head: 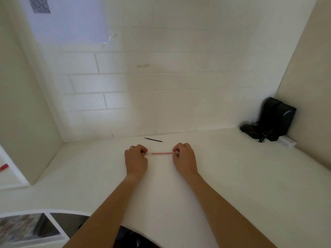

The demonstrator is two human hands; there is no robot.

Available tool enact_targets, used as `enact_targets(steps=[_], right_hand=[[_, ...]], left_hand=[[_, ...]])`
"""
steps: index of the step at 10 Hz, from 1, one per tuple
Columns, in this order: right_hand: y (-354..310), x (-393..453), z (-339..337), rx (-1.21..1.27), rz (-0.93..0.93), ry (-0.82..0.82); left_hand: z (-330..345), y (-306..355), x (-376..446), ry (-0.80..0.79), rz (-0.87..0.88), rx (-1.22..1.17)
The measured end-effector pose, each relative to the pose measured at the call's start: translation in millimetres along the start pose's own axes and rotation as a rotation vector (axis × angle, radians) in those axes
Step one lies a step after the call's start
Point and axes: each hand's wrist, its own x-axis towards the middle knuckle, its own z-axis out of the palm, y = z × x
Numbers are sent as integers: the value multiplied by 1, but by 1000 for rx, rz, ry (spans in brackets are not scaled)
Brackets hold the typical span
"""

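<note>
The left hand (136,158) and right hand (184,157) each pinch one end of a thin red stick (161,153), stretched level between them just above the white desk (232,176). Curled fingers hide both its tips. Just beyond the grip lies a thin black stick (153,139), too small to identify.

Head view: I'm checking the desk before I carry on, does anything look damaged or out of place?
The sheet on the wall is torn at its lower right corner, with ragged bits. A brownish smudge marks the wall. A thin black stick lies loose behind the hands. Nothing is spilled.
</note>
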Motion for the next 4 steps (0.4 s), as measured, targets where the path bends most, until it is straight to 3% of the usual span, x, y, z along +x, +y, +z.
enact_targets(steps=[4], right_hand=[[2, -13, -15, 156, 64, -5]], left_hand=[[-9, -3, -13, -42, 33, -22]])
